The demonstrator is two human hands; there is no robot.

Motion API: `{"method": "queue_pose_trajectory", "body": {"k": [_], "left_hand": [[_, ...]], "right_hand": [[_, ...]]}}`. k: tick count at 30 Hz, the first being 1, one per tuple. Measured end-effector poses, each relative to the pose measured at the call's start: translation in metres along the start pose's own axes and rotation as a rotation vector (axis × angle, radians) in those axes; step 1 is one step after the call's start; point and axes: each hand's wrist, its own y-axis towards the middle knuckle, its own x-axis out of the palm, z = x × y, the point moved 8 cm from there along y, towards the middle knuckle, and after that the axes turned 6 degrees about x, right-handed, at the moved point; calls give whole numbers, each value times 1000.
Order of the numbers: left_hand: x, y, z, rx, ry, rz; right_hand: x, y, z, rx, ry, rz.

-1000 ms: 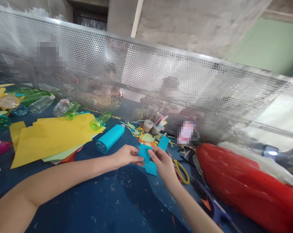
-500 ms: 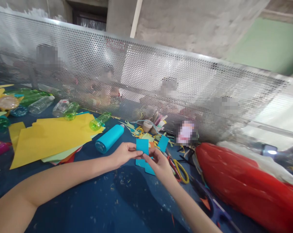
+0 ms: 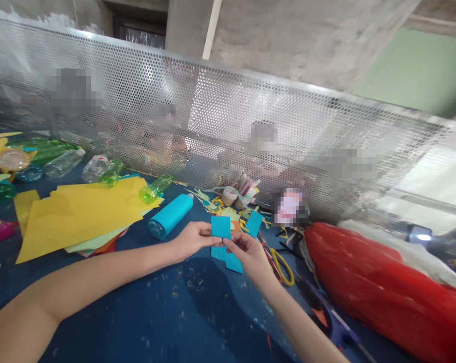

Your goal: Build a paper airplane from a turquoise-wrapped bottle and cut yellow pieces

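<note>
Both hands meet over the dark blue table, pinching a small piece of blue paper [image 3: 221, 228]. My left hand [image 3: 192, 239] grips its left side with thumb and fingers. My right hand [image 3: 248, 254] pinches it from the right. More of the blue paper [image 3: 231, 260] hangs below my fingers. Another blue paper scrap [image 3: 253, 223] lies just behind my right hand. A blue capped bottle [image 3: 170, 216] lies on its side to the left of my hands.
Yellow paper sheets [image 3: 76, 212] are stacked at left, with several green and clear plastic bottles [image 3: 110, 172] behind them. Yellow-handled scissors [image 3: 281, 264] and paper offcuts lie at right. A red plastic bag [image 3: 379, 287] fills the right side. A perforated metal screen [image 3: 213, 121] borders the table.
The blue paper has been turned up from lying low between my hands, so a flat square now stands above my fingers. Both hands stayed in place.
</note>
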Motion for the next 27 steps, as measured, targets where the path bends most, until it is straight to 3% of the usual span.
{"method": "queue_pose_trajectory", "body": {"k": [6, 9, 13, 19, 23, 27], "left_hand": [[-10, 2, -10, -64, -38, 114], [-20, 4, -14, -89, -66, 192], [-28, 7, -15, -87, -39, 208], [-30, 10, -14, -112, -214, 199], [-28, 10, -9, -17, 38, 114], [-31, 9, -23, -51, 113, 90]], "right_hand": [[-2, 3, 14, 85, 99, 10], [-13, 5, 15, 90, 105, 77], [-27, 9, 13, 86, 57, 126], [-12, 9, 10, 35, -133, -100], [0, 6, 13, 51, -189, -192], [-3, 9, 18, 100, -190, -219]]}}
